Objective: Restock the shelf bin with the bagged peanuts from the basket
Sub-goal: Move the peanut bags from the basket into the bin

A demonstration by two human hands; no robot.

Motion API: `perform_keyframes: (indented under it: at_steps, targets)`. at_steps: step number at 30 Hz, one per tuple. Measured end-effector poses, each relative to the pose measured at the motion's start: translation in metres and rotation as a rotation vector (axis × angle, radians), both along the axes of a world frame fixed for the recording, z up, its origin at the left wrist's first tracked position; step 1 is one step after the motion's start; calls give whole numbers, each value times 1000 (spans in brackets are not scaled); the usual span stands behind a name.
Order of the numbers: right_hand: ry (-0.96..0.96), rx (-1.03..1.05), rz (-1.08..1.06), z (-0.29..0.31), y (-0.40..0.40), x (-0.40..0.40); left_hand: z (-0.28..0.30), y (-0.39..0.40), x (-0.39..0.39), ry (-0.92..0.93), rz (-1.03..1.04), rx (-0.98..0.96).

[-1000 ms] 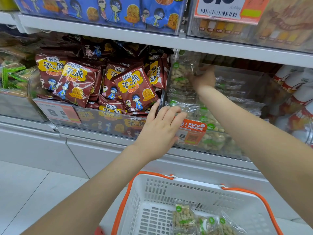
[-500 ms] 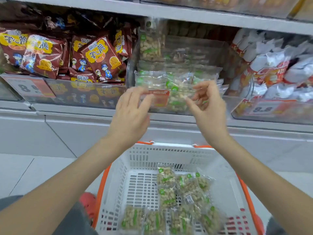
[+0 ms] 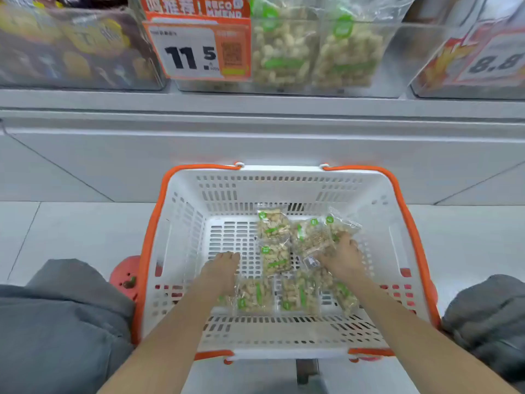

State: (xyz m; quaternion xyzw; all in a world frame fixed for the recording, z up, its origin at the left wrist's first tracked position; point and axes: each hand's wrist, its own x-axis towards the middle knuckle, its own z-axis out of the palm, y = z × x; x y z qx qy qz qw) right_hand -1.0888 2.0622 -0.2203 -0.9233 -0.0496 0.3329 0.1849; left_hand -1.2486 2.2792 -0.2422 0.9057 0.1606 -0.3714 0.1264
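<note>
A white basket (image 3: 284, 186) with orange handles stands on the floor below the shelf, holding several clear bags of peanuts (image 3: 274, 226) with green labels. Both my hands are down inside it. My left hand (image 3: 223, 270) points fingers-down at the bare basket floor, just left of the bags and above one bag (image 3: 252, 297); it holds nothing. My right hand (image 3: 342, 257) lies on the right-hand bags, fingers curled over one bag (image 3: 342, 223). The clear shelf bin (image 3: 397, 58) with peanut bags is at the top.
An orange price tag (image 3: 196, 49) reading 11.5 hangs on the bin's front left. Neighbouring bins of other snacks (image 3: 71, 46) flank it. A white shelf base (image 3: 255, 137) runs behind the basket. My grey-clad knees (image 3: 56, 322) sit on either side.
Both hands have dropped from the shelf bin's front into the basket. My view has tilted down, so the bin is now at the top edge.
</note>
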Motion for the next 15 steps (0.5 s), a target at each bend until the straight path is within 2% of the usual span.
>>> perform_keyframes:
  at_steps: [3, 9, 15]
  targets:
    - [95, 94, -161, -15, 3, 2, -30, -11, -18, 104, -46, -13]
    - [280, 64, -344, -25, 14, 3, -41, 5, -10, 87, -143, 47]
    - [342, 160, -417, -10, 13, 2, -29, 15, 0, 59, -14, -99]
